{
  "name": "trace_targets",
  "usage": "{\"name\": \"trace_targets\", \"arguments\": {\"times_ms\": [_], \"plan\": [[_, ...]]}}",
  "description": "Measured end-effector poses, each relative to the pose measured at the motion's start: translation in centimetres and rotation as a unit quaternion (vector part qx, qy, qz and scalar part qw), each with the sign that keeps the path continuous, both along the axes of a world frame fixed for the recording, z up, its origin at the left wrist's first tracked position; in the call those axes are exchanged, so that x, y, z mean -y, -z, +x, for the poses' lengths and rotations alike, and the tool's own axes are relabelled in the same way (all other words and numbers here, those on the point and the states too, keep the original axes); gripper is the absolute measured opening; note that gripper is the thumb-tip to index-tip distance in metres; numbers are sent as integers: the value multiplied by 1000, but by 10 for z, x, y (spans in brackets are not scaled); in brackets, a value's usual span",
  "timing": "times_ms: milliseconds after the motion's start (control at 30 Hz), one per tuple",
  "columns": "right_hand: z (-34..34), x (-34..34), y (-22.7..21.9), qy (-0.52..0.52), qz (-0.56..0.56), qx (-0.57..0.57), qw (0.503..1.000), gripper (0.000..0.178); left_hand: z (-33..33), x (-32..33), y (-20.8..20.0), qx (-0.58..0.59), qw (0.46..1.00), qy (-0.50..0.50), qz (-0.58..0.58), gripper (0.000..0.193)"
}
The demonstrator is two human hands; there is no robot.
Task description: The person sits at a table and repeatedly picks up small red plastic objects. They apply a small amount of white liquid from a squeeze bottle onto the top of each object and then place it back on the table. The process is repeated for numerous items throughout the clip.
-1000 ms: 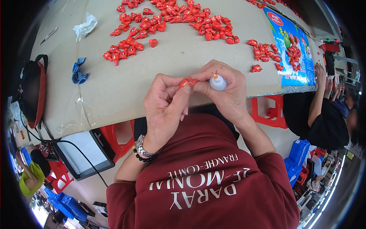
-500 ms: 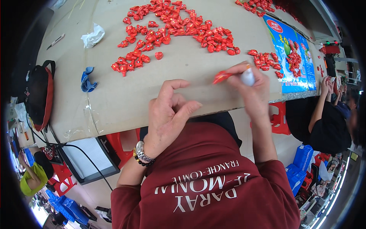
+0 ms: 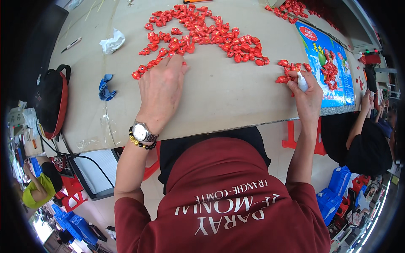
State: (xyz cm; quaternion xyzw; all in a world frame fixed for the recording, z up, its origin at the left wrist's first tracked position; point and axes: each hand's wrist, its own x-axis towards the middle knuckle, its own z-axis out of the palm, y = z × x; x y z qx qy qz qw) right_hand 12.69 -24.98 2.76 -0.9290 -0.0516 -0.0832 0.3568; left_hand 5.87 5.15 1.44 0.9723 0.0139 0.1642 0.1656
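Several small glossy red pieces, some with round eye-like marks, form a large loose heap on the table. At its near left edge is my left hand, back up, fingers bent down and together among the pieces. What its fingertips hold, if anything, is hidden. My right hand rests farther right, closed round a small white squeeze bottle with a narrow tip. Its fingertips touch a smaller red group; I cannot tell whether they also pinch one of those pieces.
A blue printed sheet with more red pieces lies to the right. On the left are a crumpled tissue, a blue scrap, a pen and a black and red bag. Another person sits at the right.
My left hand has moved forward and left from the bare tabletop onto the heap. My right hand, with the bottle, has moved right, taking the red piece towards the smaller group.
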Motion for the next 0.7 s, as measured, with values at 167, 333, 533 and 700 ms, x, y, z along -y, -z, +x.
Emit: {"name": "trace_targets", "arguments": {"times_ms": [167, 333, 533, 700], "plan": [[-8, -11, -14, -33, 123, -49, 991, 32, -2, 2, 3, 73, 978, 28, -194, 12], [-24, -35, -16, -150, 232, -60, 959, 42, -35, 22, -11, -102, 602, 43, -791, 15], [-40, -65, -24, -273, 125, 60, 952, 32, -53, 42, 9, -134, 298, 65, -943, 14], [-49, -63, -15, -283, 148, 135, 938, 37, -60, 46, 12, -135, 234, 73, -960, 17]]}}
